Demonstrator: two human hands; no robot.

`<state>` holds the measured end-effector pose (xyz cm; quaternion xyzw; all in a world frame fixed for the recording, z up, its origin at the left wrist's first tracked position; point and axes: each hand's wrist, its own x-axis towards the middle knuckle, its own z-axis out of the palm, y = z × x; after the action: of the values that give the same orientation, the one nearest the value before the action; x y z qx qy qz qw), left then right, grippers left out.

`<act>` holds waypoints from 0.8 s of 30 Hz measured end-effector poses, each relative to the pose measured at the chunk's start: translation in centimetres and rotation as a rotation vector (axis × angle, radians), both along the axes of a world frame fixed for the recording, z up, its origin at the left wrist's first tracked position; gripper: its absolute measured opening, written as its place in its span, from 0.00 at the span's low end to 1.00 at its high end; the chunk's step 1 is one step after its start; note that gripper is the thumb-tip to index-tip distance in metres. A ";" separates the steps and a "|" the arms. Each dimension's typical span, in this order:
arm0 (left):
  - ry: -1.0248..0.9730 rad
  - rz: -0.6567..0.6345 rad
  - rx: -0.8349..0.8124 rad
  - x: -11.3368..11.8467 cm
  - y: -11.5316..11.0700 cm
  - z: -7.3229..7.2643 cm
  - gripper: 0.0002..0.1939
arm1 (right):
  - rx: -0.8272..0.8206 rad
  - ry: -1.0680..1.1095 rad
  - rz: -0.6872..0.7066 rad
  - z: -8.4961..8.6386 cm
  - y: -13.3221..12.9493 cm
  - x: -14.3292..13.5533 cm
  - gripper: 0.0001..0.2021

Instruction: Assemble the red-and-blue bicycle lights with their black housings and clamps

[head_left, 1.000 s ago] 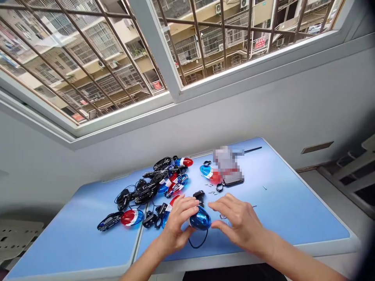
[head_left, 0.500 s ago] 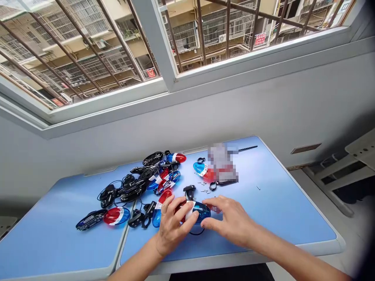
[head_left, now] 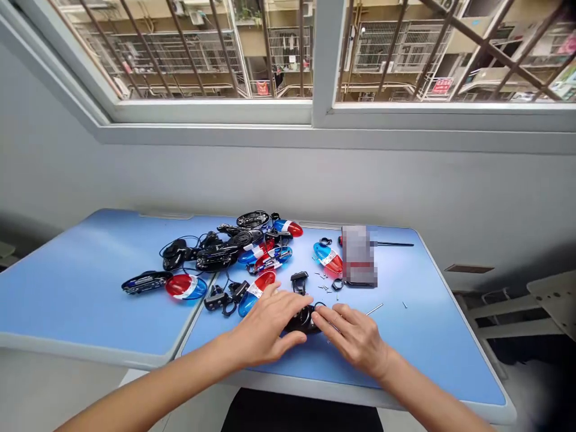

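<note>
A red-and-blue bike light lies with its black oval underside (head_left: 304, 322) facing up near the table's front edge. Its left end sits between the thumb and fingers of my left hand (head_left: 270, 324). My right hand (head_left: 353, 336) has its fingertips held together on the right end, with the thumb hidden. Just behind the light stands a black bracket part (head_left: 299, 281). Another red-white-blue lens (head_left: 257, 294) lies beside my left fingers. Past my right knuckles a thin metal shaft (head_left: 375, 309) shows; its other end is hidden.
Several black housings with cables (head_left: 218, 257) and coloured lenses are heaped at the left. Small screws (head_left: 324, 288) and a black ring clamp (head_left: 337, 284) lie mid-table. A blurred grey object (head_left: 359, 258) and a long dark rod (head_left: 395, 244) are at the back right, below the windowed wall.
The bike light has been turned over, from coloured lens up to black underside up. Both hands shifted with it. The head view has also levelled and moved.
</note>
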<state>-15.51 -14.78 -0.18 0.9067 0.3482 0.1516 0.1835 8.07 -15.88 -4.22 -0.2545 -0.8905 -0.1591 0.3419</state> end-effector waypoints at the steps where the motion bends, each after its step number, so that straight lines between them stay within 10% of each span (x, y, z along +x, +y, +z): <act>1: -0.012 -0.003 -0.029 0.2 0.1 -0.4 0.24 | -0.003 -0.013 -0.009 -0.2 0.2 0.0 0.13; 16: -0.108 0.036 -0.028 0.8 0.1 -3.2 0.19 | -0.792 0.014 -0.528 1.5 -3.5 6.4 0.08; 24: -0.134 0.011 -0.047 1.5 0.8 -3.4 0.20 | -0.749 -0.002 -0.583 0.5 -3.3 3.7 0.03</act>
<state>-14.05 -13.99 -3.55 0.8880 0.3436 0.2049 0.2267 11.80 -19.22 -3.76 -0.5993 -0.7785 0.0832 0.1667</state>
